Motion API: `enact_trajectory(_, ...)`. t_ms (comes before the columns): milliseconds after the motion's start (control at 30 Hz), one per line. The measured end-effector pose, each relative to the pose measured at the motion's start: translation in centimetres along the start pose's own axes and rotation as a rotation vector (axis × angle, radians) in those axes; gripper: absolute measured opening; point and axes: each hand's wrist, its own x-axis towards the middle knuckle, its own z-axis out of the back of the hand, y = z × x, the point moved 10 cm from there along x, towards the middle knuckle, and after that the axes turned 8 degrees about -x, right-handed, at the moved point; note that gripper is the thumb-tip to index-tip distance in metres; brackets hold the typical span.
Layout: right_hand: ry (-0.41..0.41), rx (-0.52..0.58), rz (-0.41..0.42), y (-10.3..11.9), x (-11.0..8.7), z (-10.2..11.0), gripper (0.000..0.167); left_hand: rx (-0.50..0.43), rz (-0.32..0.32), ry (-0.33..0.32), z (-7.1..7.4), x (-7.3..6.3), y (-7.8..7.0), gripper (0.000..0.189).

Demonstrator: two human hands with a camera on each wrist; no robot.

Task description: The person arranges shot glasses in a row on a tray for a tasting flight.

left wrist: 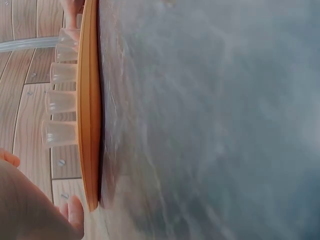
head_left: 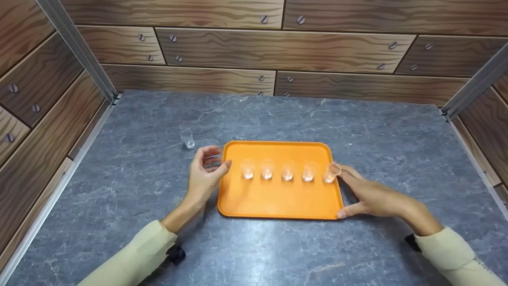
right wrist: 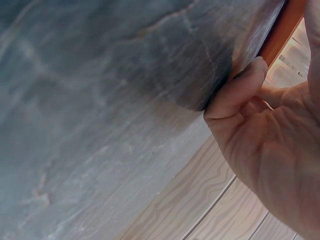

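Note:
Several small clear plastic cups (head_left: 287,172) stand in a row across an orange tray (head_left: 278,202). The rightmost cup (head_left: 331,174) leans toward the right rim. My left hand (head_left: 204,171) is at the tray's left edge, its thumb over the rim and its fingers loosely bent, holding nothing. At the right side, my right hand (head_left: 367,195) spreads its thumb and fingers along the edge. Its thumb (right wrist: 245,85) touches the front right corner, and its fingertips are right at the leaning cup, partly hidden behind it.
Another clear cup (head_left: 187,139) stands apart on the grey marbled table (head_left: 258,254), behind my left hand. Wood-patterned walls (head_left: 254,47) with metal corner posts (head_left: 81,51) enclose the back and sides.

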Motion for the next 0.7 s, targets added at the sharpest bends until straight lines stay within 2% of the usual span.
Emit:
enact_trajectory(367, 0.007, 0.020, -0.007, -0.1, 0.0, -0.6, 0.122, 0.024, -0.025, -0.142, 3.3, 0.3, -0.3, 0.045)
enact_trajectory(567, 0.008, 0.016, -0.014, -0.2, 0.0, -0.4, 0.124, 0.014, 0.015, -0.257, 5.5, 0.8, 0.1, 0.046)
enact_trajectory(700, 0.005, 0.016, -0.012, -0.2, 0.1, -0.2, 0.124, 0.022, 0.021, -0.289, 6.7, 1.1, 0.0, 0.049)
